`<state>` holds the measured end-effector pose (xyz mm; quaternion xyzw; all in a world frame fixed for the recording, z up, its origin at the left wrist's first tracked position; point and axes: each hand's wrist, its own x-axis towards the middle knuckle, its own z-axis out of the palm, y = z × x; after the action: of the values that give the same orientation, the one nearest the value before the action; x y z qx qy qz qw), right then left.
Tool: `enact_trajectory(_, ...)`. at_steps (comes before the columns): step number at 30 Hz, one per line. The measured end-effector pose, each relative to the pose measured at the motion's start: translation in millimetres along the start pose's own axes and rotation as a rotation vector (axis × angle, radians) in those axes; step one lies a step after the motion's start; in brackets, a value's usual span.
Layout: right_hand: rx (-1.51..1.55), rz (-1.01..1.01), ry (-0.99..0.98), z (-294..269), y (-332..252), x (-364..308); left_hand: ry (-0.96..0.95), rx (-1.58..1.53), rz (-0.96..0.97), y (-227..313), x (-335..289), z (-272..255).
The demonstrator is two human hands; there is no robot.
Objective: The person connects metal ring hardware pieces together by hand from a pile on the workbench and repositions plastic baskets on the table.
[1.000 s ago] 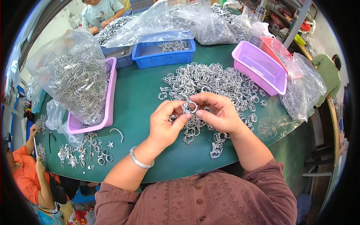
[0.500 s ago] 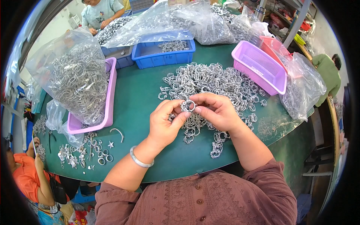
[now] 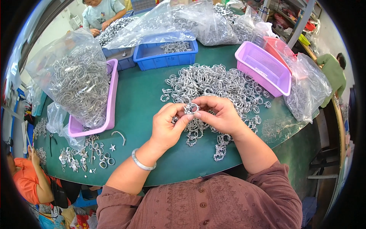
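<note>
Pinching a silvery ring [image 3: 191, 108] with left hand [image 3: 167, 124] and right hand [image 3: 224, 117], I hold it over a heap of metal pieces [image 3: 213, 79] on the green table [image 3: 143, 91], scuffed toward the right; an orange-shirted co-worker [image 3: 26, 179] is at left.

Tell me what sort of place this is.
Probably a metal-parts workshop: a heap of silvery ring-shaped pieces lies on a green worktable, a clear bag holds more, and a co-worker handles another pile.
</note>
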<state>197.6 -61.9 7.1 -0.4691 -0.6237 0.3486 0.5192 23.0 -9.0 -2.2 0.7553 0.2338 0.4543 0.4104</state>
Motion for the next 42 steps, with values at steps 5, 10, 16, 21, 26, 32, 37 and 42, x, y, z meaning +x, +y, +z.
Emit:
enact_trajectory(5,-0.022,-0.074,0.042,-0.6,2.4,-1.4,-0.022,0.049,0.024,1.9,2.6,4.0)
enact_trajectory(10,-0.031,-0.086,-0.04,-2.5,1.8,4.1,0.016,0.149,0.071,0.6,2.1,1.7)
enact_trajectory(16,-0.145,-0.187,-0.006,-16.8,-20.4,-0.5,0.005,-0.012,0.023,-4.3,-7.2,3.9)
enact_trajectory(21,-0.637,-0.207,0.495,-132.3,-60.6,-2.1,0.019,-0.316,-0.349,0.8,-2.7,-0.4)
enact_trajectory(26,-1.247,-0.108,0.996,-300.9,-108.0,-37.6,0.18,-0.72,-0.533,3.9,1.3,-5.1)
enact_trajectory(32,-1.61,0.692,1.01,-372.4,-117.3,-51.7,0.043,-1.12,-0.617,-30.6,7.3,-25.2)
enact_trajectory(37,-1.863,0.259,0.889,-312.2,-93.2,-39.5,0.165,-1.029,-0.591,-8.9,8.4,-9.5)
enact_trajectory(42,-1.193,0.036,0.2,-183.7,-54.9,31.1,0.176,-1.056,-0.631,-19.8,11.7,-25.3)
